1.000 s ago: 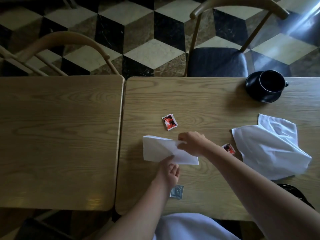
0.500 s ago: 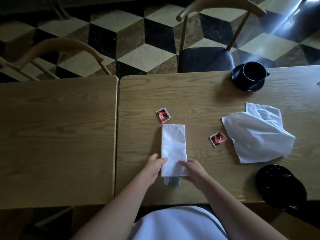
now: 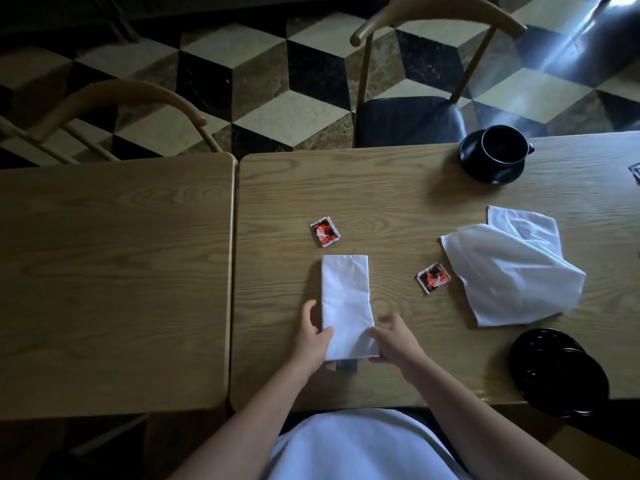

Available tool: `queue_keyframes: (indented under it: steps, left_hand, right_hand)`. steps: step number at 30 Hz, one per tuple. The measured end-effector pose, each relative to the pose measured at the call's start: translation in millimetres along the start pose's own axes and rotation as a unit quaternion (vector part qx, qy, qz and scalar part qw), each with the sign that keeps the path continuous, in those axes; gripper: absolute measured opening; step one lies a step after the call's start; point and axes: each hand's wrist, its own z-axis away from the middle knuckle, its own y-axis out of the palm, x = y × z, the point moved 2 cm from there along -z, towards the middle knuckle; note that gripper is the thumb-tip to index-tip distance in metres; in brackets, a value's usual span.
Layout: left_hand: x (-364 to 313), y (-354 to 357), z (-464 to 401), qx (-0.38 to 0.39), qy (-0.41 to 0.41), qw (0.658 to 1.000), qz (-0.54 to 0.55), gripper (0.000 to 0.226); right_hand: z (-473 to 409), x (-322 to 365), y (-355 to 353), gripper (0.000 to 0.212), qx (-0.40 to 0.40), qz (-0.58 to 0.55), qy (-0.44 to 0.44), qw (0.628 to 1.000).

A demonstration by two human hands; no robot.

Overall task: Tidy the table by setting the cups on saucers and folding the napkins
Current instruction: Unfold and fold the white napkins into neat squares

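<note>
Both hands pinch the near end of the folded napkin (image 3: 346, 306): the left hand (image 3: 311, 336) at its left edge with the thumb on top, the right hand (image 3: 394, 341) at its right corner. This white napkin lies as a long, slightly creased rectangle on the wooden table (image 3: 381, 188), pointing away from the person, its near end over a small dark packet (image 3: 344, 365).

I see open tabletop (image 3: 391, 188) beyond the folded napkin (image 3: 346, 306). Obstacles: one red packet (image 3: 325, 232) just past its far end, another red packet (image 3: 433, 277) between it and the crumpled napkin (image 3: 512, 271); black saucers (image 3: 559, 372) occupy the near right edge.
</note>
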Motion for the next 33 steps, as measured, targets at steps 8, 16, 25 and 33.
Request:
queue_keyframes:
  steps: [8,16,25,33]
  left_hand:
    - [-4,0,-18,0.111,0.027,0.992,-0.050,0.052]
    - [-19,4,-30,0.086,-0.151,0.977,0.123,0.024]
    - [-67,-19,-50,0.075,-0.180,0.980,0.033,0.027]
    - [-76,-20,-71,0.114,0.022,0.990,-0.082,0.024]
  right_hand:
    - [0,23,-2,0.046,0.168,0.069,-0.044,0.982]
    - [-19,24,-2,0.024,0.155,-0.107,0.059,0.980]
    - [-30,58,-29,0.045,0.258,-0.132,0.034,0.956]
    - [-39,90,-34,0.033,0.027,0.179,-0.195,0.964]
